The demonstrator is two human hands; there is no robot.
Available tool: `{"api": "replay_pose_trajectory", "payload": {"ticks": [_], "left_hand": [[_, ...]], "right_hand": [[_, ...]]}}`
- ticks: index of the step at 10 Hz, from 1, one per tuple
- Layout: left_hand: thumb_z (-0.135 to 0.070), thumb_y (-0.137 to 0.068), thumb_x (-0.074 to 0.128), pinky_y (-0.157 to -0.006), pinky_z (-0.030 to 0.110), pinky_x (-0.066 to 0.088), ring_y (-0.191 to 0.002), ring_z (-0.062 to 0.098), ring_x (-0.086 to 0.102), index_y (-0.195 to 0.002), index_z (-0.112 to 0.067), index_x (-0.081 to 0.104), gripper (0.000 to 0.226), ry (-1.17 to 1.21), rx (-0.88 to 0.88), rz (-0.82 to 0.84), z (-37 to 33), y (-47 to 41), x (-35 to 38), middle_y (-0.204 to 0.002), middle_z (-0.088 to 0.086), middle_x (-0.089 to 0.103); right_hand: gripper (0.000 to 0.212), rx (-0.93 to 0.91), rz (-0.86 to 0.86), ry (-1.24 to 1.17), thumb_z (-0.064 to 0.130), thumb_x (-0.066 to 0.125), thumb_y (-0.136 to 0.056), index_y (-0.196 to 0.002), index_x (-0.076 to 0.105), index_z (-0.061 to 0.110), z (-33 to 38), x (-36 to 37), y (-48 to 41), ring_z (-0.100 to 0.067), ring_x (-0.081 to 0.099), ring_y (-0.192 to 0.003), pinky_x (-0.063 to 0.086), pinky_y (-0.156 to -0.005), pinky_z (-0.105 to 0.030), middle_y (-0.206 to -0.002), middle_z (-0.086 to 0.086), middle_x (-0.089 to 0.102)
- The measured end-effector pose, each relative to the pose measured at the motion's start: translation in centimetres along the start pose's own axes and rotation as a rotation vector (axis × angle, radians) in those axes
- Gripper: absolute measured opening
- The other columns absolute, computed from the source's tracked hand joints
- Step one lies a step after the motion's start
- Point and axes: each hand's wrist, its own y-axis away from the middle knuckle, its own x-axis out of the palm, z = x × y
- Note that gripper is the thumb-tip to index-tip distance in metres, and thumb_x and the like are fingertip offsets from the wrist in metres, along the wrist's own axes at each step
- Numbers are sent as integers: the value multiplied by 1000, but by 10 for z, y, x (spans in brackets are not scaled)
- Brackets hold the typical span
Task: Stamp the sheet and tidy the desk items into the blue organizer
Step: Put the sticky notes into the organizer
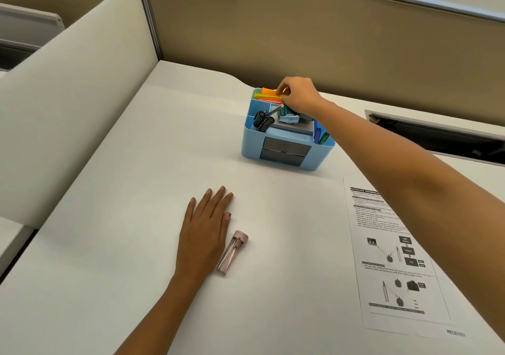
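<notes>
Blue organizer (pixel 250 141) holds sticky notes (pixel 269 92) that the right hand (pixel 299 98) pinches; left hand (pixel 203 229) lies flat, empty, on the table (pixel 136 163). Sheet (pixel 382 245) heading reads "SATELLITE TECHNOLO…"; its stamp (pixel 455 333) seemingly says "RECEIVED".

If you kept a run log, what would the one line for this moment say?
right hand: pinches sticky notes in blue organizer | left hand: flat on desk beside pink item | sheet: stamped RECEIVED
</notes>
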Motion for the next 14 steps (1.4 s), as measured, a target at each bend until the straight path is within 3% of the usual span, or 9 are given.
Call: {"api": "replay_pose_trajectory", "payload": {"ticks": [3,4,5,7,8,10,12,13,14], "left_hand": [[-32,-100,20,-116,39,16,-143,11,20,-143,-27,36,46,-11,1,6,0,0,0,-152,-11,31],[-31,-100,20,-117,39,15,-143,12,21,-143,-27,36,46,-15,2,6,1,0,1,-152,-10,30],[-28,-99,21,-117,39,14,-143,13,21,-143,-26,36,46,-15,3,6,2,0,2,-152,-10,30],[-23,-98,25,-117,40,16,-142,16,24,-143,-24,36,46,-43,12,-5,3,-1,4,-151,-6,34],[-20,-97,26,-116,41,16,-142,17,23,-144,-23,33,47,-43,34,5,4,0,5,-152,-5,32],[-18,-96,26,-115,43,19,-142,17,24,-143,-21,37,48,-35,51,-7,4,0,4,-152,-4,32],[-18,-97,26,-115,43,19,-142,17,25,-143,-23,35,48,-53,34,9,4,0,4,-152,-6,33],[-18,-97,25,-115,43,20,-141,17,26,-143,-23,36,48,-56,31,14,4,-1,4,-151,-5,33],[-19,-96,24,-116,41,16,-141,17,26,-142,-23,37,48,-17,34,6,3,0,3,-151,-6,34]], "right_hand": [[19,-143,-293,-55,1,54,-89,-94,71,11,5,-4,16,-19,60,-88,53,-79,-30,-99,-8,67],[15,-368,-508,-115,1,55,-87,-88,69,7,33,1,70,-22,58,-86,47,-71,-26,-92,-11,64],[18,-473,-612,-135,3,49,-89,-88,67,3,53,12,121,-25,58,-88,48,-73,-28,-91,-15,62],[17,-577,-491,-108,-3,52,-89,-95,68,-2,68,58,214,-30,59,-89,51,-74,-36,-94,-19,64],[13,-616,-250,-166,5,60,-89,-99,67,1,63,84,237,-29,57,-91,50,-74,-37,-100,-16,64],[34,-663,97,-196,17,75,-77,-108,63,11,44,118,260,-24,55,-92,48,-76,-37,-107,-7,62],[34,-604,108,-219,3,73,-76,-106,62,12,34,117,266,-20,52,-90,49,-73,-35,-104,-3,60],[29,-550,86,-248,6,69,-81,-109,62,12,33,109,265,-17,52,-90,51,-74,-33,-104,-4,59],[26,-463,-57,-346,6,68,-83,-109,65,7,31,82,257,-14,56,-86,50,-80,-22,-102,-8,59]]}}
